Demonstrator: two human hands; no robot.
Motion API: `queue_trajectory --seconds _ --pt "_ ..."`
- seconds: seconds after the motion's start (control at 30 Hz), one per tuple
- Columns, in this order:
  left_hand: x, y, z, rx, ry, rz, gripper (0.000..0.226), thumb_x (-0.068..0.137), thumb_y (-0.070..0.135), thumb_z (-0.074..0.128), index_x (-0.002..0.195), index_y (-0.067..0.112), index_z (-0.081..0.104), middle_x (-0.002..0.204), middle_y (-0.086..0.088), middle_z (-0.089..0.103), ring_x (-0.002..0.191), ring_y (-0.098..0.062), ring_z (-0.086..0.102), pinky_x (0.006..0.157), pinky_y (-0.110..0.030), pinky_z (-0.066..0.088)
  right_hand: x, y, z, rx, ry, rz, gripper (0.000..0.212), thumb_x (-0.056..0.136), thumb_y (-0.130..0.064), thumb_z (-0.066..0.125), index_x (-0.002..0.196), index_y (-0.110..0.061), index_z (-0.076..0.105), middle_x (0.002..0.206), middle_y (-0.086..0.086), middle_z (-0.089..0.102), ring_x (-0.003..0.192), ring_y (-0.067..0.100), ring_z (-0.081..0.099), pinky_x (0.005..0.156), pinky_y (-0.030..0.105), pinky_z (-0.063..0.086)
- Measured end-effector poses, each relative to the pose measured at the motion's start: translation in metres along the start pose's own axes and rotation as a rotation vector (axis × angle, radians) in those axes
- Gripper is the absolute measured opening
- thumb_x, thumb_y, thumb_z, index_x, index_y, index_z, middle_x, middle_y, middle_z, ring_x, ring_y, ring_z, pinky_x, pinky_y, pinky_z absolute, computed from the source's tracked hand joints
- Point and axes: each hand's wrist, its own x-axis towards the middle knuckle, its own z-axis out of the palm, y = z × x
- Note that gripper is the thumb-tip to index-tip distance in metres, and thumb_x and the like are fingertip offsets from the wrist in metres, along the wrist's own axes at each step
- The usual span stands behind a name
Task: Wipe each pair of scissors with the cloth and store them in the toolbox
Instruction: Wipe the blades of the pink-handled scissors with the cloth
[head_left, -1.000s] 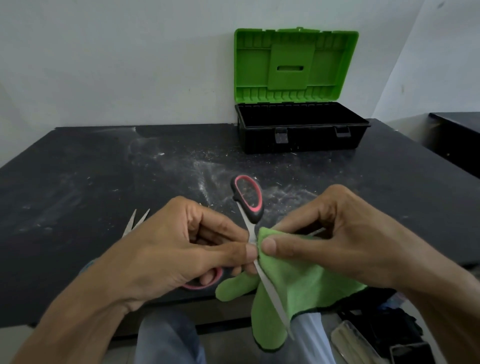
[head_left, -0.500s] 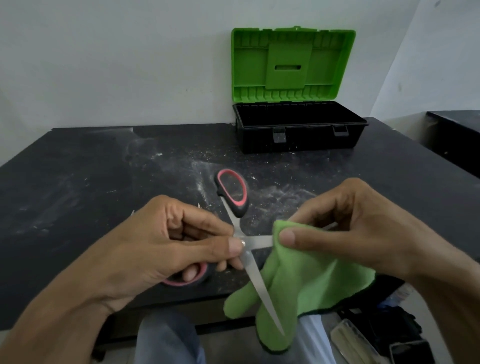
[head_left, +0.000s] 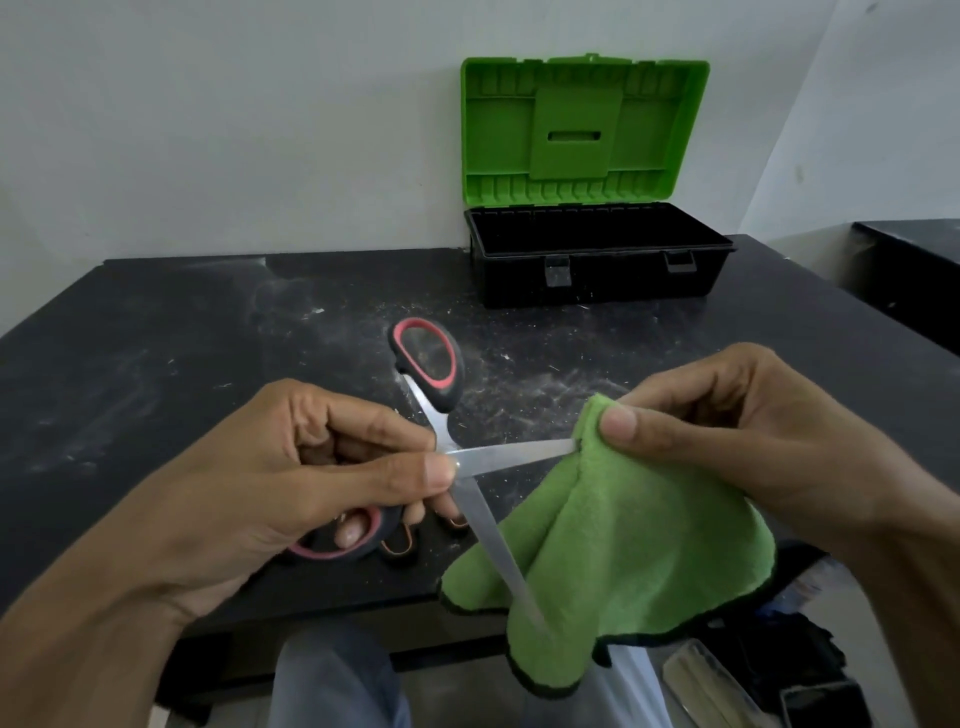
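While the left hand (head_left: 291, 483) pinches the spread scissors (head_left: 511, 452) at the pivot, a finger through one loop, the right hand (head_left: 727, 431) pinches the cloth (head_left: 623, 535) round a blade tip, above the near edge of the table (head_left: 156, 364). The steel looks stiff, light and sharp, so I'd say the handles are the safe hold. The toolbox (head_left: 597, 280) stands open behind.
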Motion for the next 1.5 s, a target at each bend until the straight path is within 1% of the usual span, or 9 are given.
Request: queue_trajectory --seconds 0.17,0.27,0.43,0.63,0.93,1.13,1.3,1.37,1.5 --pt "0.002 -0.003 -0.001 -0.003 0.040 0.018 0.026 0.062 0.032 0.086 0.076 0.011 0.081 0.074 -0.014 0.077 0.045 -0.007 0.052 0.040 -0.010 0.041 0.004 -0.001 0.010 -0.118 0.045 -0.055 0.018 0.084 -0.035 0.076 0.084 -0.020 0.087 0.076 0.001 0.082 0.068 0.013 0.078 0.064 0.022 0.060" --pt "0.002 0.002 0.002 -0.036 0.087 0.015 0.016 0.062 0.023 0.080 0.070 0.009 0.080 0.068 -0.012 0.075 0.037 -0.004 0.046 0.037 -0.009 0.037 0.005 -0.004 0.009 -0.162 0.093 -0.064 0.022 0.083 -0.043 0.075 0.083 -0.024 0.087 0.079 0.003 0.083 0.074 0.026 0.081 0.071 0.042 0.065" --pt "0.005 -0.003 -0.015 -0.083 0.217 0.027 0.021 0.058 0.023 0.086 0.073 0.009 0.081 0.068 -0.013 0.074 0.034 -0.001 0.045 0.034 -0.005 0.033 0.004 -0.004 -0.006 -0.178 0.285 -0.051 0.029 0.076 -0.050 0.075 0.081 -0.023 0.087 0.078 0.006 0.083 0.076 0.035 0.080 0.078 0.052 0.064" --pt "0.031 -0.010 -0.003 -0.275 0.278 -0.052 0.028 0.062 0.023 0.079 0.083 0.004 0.080 0.083 -0.015 0.076 0.050 -0.004 0.059 0.044 -0.009 0.048 0.012 -0.003 -0.015 -0.242 0.318 -0.006 0.024 0.086 -0.044 0.075 0.079 -0.024 0.086 0.071 -0.004 0.081 0.060 0.005 0.076 0.053 0.008 0.052" --pt "0.073 -0.014 0.028 -0.478 0.403 -0.089 0.031 0.070 0.020 0.076 0.095 0.002 0.076 0.087 -0.011 0.078 0.057 -0.007 0.069 0.047 -0.016 0.054 0.054 0.025 -0.053 -0.292 0.343 0.203 0.030 0.090 -0.049 0.075 0.079 -0.024 0.086 0.066 -0.003 0.079 0.052 0.003 0.068 0.059 0.022 0.053" --pt "0.105 -0.021 0.045 -0.580 0.530 -0.126 0.012 0.080 0.025 0.077 0.087 0.015 0.080 0.093 -0.004 0.079 0.088 -0.016 0.073 0.076 -0.032 0.056 0.095 0.070 -0.077 -0.327 0.344 0.298 0.027 0.095 -0.038 0.076 0.086 -0.014 0.085 0.070 -0.003 0.078 0.051 0.000 0.067 0.049 0.013 0.051" --pt "0.132 -0.024 0.062 -0.697 0.648 -0.148 0.012 0.079 0.026 0.078 0.090 0.020 0.077 0.090 0.005 0.080 0.088 -0.011 0.067 0.086 -0.034 0.052 0.097 0.088 -0.077 -0.651 0.535 0.162 0.025 0.099 -0.038 0.070 0.109 -0.018 0.081 0.102 -0.004 0.081 0.096 0.014 0.072 0.090 0.033 0.056" --pt "0.141 -0.021 0.069 -0.769 0.677 -0.140 0.011 0.079 0.020 0.079 0.088 0.016 0.078 0.091 0.000 0.080 0.079 -0.009 0.070 0.076 -0.029 0.058 0.087 0.075 -0.058 -0.485 0.510 0.057 0.027 0.101 -0.042 0.066 0.106 -0.020 0.081 0.100 -0.006 0.082 0.096 0.016 0.076 0.087 0.034 0.062" --pt "0.157 -0.010 0.081 -0.853 0.651 -0.100 0.018 0.078 0.009 0.081 0.093 0.001 0.076 0.090 -0.013 0.078 0.071 -0.017 0.073 0.061 -0.024 0.060 0.080 0.048 -0.021 0.009 0.191 0.087 0.027 0.101 -0.037 0.066 0.108 -0.015 0.081 0.094 0.003 0.083 0.080 0.014 0.077 0.060 0.023 0.059"
